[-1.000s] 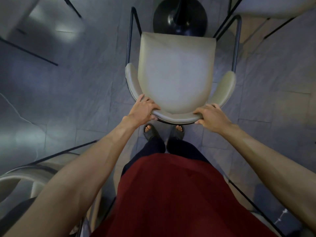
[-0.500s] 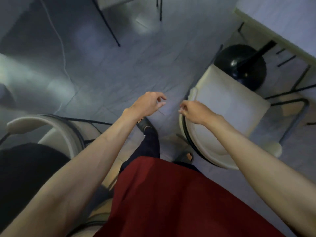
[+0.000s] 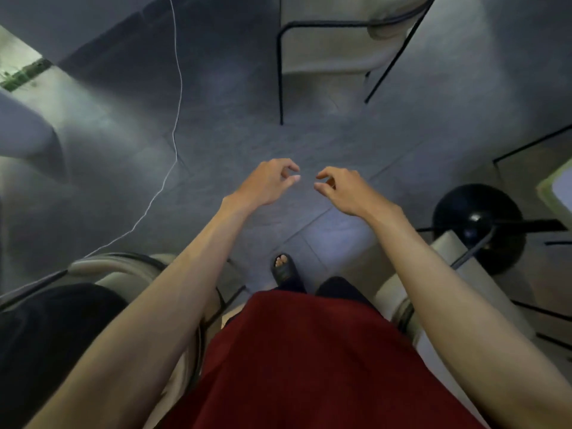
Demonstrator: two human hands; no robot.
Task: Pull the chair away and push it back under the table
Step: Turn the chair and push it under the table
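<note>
Two empty hands, left hand (image 3: 268,183), right hand (image 3: 344,188), cream chair (image 3: 439,274) beside right arm

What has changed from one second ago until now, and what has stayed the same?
Both hands let go of the chair's backrest. The left hand and right hand now hang empty over the floor, fingers loosely curled. The view turned left, so the chair sits at the right, beside the black table base. The person still stands, arms extended.
</note>
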